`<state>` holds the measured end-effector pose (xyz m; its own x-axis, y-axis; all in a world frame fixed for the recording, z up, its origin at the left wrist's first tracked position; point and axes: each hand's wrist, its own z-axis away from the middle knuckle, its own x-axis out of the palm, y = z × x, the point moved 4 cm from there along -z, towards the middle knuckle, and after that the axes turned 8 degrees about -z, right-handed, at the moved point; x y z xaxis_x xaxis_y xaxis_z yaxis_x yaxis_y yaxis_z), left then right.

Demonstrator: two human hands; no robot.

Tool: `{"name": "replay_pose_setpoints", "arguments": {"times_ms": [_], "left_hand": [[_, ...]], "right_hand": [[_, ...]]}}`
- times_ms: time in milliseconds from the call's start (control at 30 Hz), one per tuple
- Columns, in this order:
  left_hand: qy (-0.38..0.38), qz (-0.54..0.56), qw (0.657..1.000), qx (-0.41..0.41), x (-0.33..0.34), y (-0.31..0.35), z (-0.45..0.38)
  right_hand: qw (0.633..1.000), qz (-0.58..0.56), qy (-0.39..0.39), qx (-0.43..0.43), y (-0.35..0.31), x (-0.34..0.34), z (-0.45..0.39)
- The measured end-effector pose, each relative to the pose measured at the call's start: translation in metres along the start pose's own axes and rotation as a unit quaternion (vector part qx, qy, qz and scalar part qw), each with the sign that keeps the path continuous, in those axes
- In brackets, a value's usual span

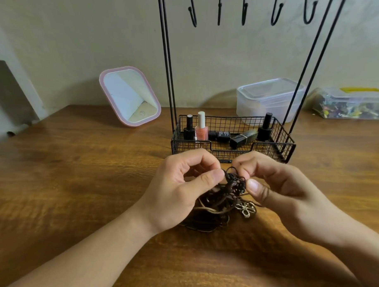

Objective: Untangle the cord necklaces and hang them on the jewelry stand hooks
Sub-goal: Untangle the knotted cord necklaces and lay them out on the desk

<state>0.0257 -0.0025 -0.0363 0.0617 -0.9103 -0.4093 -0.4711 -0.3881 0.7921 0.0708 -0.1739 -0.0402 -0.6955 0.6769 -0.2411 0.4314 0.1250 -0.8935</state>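
A tangled clump of dark brown cord necklaces [220,203] hangs just above the wooden table, with a metal flower pendant [246,209] at its right side. My left hand [181,193] pinches the top of the knot from the left. My right hand [278,187] pinches the same knot from the right, thumb and forefinger closed on a cord loop. Behind them stands the black wire jewelry stand [169,84]. Its row of hooks [244,12] runs along the top of the view, all bare.
The stand's wire basket [283,148] holds several nail polish bottles and a black lipstick. A pink-framed mirror [130,96] leans at the back left. A clear plastic container [268,97] and a second box of small items [350,103] sit at the back right.
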Motion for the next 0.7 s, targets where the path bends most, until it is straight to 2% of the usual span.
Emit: {"name": "replay_pose_setpoints", "arguments": {"times_ms": [233,333,467,600,700], "left_hand": [[0.092,0.072,0.993,0.011,-0.013,-0.001,-0.001],[0.059,-0.028,0.996,0.054,-0.004,0.008,0.003],[0.029,-0.106,0.993,0.041,0.003,0.008,0.006],[0.024,-0.146,0.988,0.033,0.003,0.006,0.004],[0.022,-0.135,0.990,0.029,0.002,0.004,0.003]], "right_hand": [[0.999,0.026,0.030,-0.003,-0.002,-0.003,0.000],[0.999,0.033,0.036,-0.004,-0.001,-0.002,0.001],[0.998,0.039,0.045,0.008,0.001,-0.001,0.001],[0.998,0.038,0.049,0.012,-0.001,-0.001,0.001],[0.998,0.026,0.045,0.023,0.001,0.000,0.002]]}}
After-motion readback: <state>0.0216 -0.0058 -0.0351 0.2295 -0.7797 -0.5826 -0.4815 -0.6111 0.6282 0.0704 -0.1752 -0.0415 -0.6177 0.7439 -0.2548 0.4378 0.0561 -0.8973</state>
